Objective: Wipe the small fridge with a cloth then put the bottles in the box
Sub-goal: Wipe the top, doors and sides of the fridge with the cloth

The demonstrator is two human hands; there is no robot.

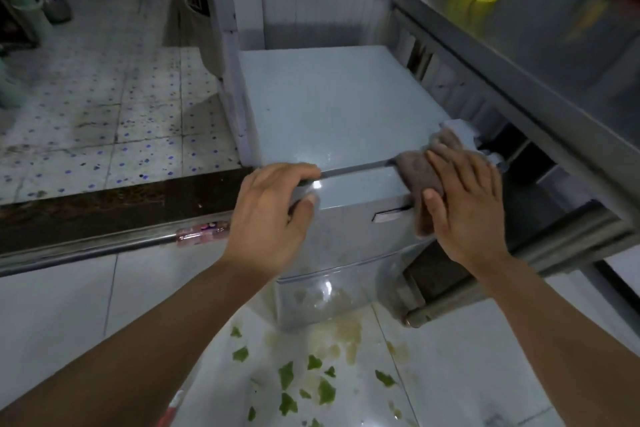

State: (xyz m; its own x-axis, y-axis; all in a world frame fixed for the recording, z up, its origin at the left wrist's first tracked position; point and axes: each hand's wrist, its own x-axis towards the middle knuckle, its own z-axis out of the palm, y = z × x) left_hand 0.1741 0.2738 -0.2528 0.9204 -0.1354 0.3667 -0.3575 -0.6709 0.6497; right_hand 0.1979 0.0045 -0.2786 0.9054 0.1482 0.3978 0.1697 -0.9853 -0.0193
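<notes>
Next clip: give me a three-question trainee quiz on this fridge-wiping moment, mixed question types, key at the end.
1. True or false: the cloth is under the left hand.
2. Multiple choice: where does the cloth lie? A) flat in the middle of the small fridge top; B) draped over the fridge's front right top edge; C) on the floor.
3. Short answer: what litters the white floor tiles in front of the fridge?

Key:
1. False: the right hand presses it; the left hand grips the front top edge bare.
2. B
3. Green leaf scraps and a yellowish stain.
</notes>
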